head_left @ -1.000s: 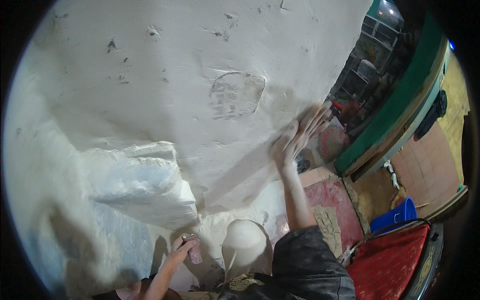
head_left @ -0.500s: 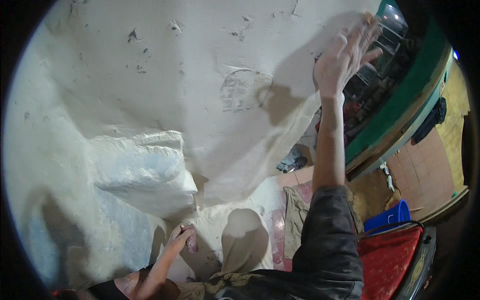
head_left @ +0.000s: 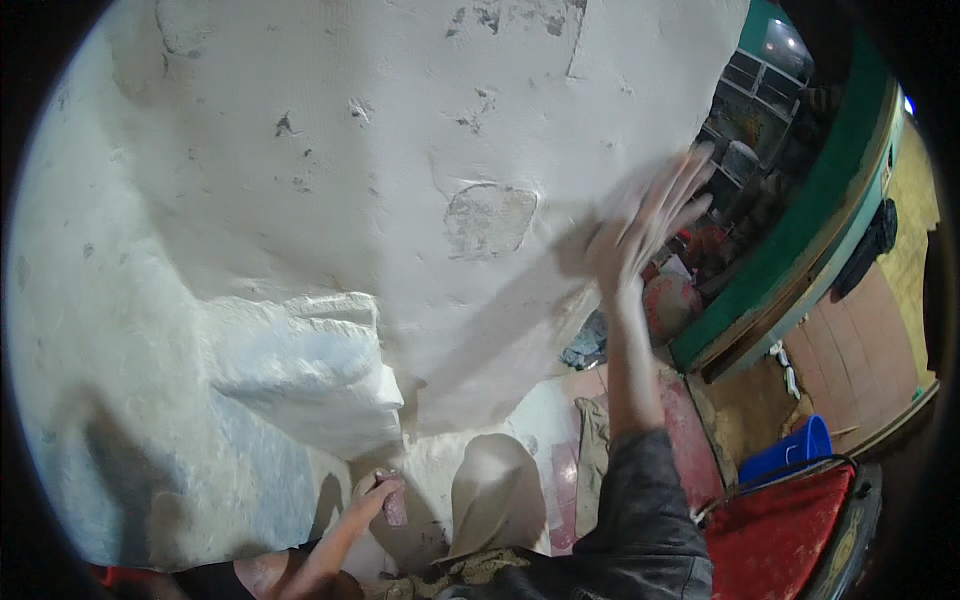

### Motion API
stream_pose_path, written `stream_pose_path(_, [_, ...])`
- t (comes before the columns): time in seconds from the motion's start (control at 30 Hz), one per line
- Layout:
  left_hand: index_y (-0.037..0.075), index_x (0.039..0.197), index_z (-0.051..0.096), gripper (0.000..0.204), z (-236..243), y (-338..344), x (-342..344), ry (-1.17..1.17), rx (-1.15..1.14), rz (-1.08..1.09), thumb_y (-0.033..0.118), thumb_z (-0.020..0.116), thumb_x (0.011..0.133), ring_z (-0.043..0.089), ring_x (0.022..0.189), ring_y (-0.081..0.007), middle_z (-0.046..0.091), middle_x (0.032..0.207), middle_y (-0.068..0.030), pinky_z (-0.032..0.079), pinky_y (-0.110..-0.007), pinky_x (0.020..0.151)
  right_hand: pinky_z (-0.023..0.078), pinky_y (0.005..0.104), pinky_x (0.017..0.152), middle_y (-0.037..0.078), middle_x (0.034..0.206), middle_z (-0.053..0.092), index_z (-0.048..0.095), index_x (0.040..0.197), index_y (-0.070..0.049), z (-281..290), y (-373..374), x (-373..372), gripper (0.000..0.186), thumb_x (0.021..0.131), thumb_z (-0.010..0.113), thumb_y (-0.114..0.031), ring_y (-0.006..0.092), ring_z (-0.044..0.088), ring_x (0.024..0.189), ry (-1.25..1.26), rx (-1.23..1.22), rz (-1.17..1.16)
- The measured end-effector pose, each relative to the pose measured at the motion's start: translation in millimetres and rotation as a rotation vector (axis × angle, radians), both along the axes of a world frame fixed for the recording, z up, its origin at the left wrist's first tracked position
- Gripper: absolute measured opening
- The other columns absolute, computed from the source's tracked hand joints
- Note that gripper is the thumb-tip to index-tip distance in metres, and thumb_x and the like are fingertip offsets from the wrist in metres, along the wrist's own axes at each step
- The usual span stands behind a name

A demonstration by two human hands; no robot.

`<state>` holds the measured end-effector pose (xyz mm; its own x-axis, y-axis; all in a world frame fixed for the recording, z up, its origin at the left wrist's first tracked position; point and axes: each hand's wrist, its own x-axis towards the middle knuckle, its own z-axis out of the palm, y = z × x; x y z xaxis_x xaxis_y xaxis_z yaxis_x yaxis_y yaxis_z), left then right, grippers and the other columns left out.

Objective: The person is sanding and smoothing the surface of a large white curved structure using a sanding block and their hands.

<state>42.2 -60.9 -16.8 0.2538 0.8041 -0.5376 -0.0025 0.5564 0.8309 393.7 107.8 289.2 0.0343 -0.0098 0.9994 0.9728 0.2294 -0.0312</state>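
Note:
Low in front of me, my left hand (head_left: 372, 492) is closed around a dusty maroon piece like folded sandpaper (head_left: 395, 502). It hangs beside the dusty lower corner of the wall. Farther up on the right, my right hand (head_left: 640, 228) lies against the edge of the white plastered wall (head_left: 450, 330), fingers stretched out and slightly blurred. Nothing shows in that hand. Dark chips and a rough round patch (head_left: 490, 220) mark the plaster. Between the hands, a pale ledge (head_left: 300, 350) with a ragged top juts from the wall.
Past the wall's right edge stand a green curved frame (head_left: 820, 200) and cluttered shelves (head_left: 750, 110). A blue bucket (head_left: 785, 450) and a red padded seat (head_left: 770, 530) are at the lower right. A cloth (head_left: 592, 460) lies on the tiled floor, near my right arm.
My right hand has come down and to the left along the wall's edge. My left hand keeps its hold on the maroon piece. The view has shifted slightly.

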Motion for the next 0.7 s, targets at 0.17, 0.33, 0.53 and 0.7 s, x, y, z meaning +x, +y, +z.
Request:
stream_pose_path(0.17, [0.006, 0.092, 0.054, 0.011, 7, 7, 0, -0.025, 0.040, 0.021, 0.014, 0.058, 0.085, 0.055, 0.090, -0.0143, 0.059, 0.094, -0.0053, 0.042, -0.029, 0.081, -0.008, 0.0546, 0.107, 0.015, 0.151, 0.016, 0.023, 0.142, 0.000, 75, 4, 13, 0.054, 0.093, 0.031, -0.022, 0.0328, 0.008, 0.140, -0.091, 0.084, -0.070])
stream_pose_path(0.33, [0.007, 0.090, 0.054, 0.009, -11, 4, -1, 0.036, 0.012, -0.035, 0.014, 0.057, 0.085, 0.053, 0.085, -0.0131, 0.057, 0.089, -0.0021, 0.041, -0.028, 0.079, -0.011, 0.0530, 0.108, 0.015, 0.152, 0.012, 0.017, 0.144, -0.002, 24, 2, -13, 0.056, 0.094, 0.028, -0.025, 0.0288, 0.006, 0.141, 0.018, 0.099, 0.075])
stream_pose_path(0.53, [0.006, 0.092, 0.055, 0.010, -3, 6, -2, 0.024, 0.039, -0.045, 0.015, 0.057, 0.086, 0.051, 0.085, -0.0115, 0.056, 0.090, -0.0012, 0.041, -0.027, 0.079, -0.010, 0.0513, 0.109, 0.020, 0.150, 0.014, 0.015, 0.144, -0.001, -97, -2, -9, 0.064, 0.094, 0.029, -0.039, 0.0340, 0.005, 0.140, 0.079, -0.133, 0.011])
stream_pose_path(0.7, [0.008, 0.090, 0.054, 0.009, 6, 3, -1, -0.028, -0.006, -0.019, 0.016, 0.057, 0.086, 0.050, 0.091, -0.0110, 0.055, 0.094, -0.0003, 0.039, -0.026, 0.082, -0.001, 0.0521, 0.109, 0.020, 0.149, 0.016, 0.024, 0.142, -0.002, 48, 10, -1, 0.057, 0.093, 0.030, -0.031, 0.0380, 0.009, 0.138, -0.045, 0.103, 0.039])
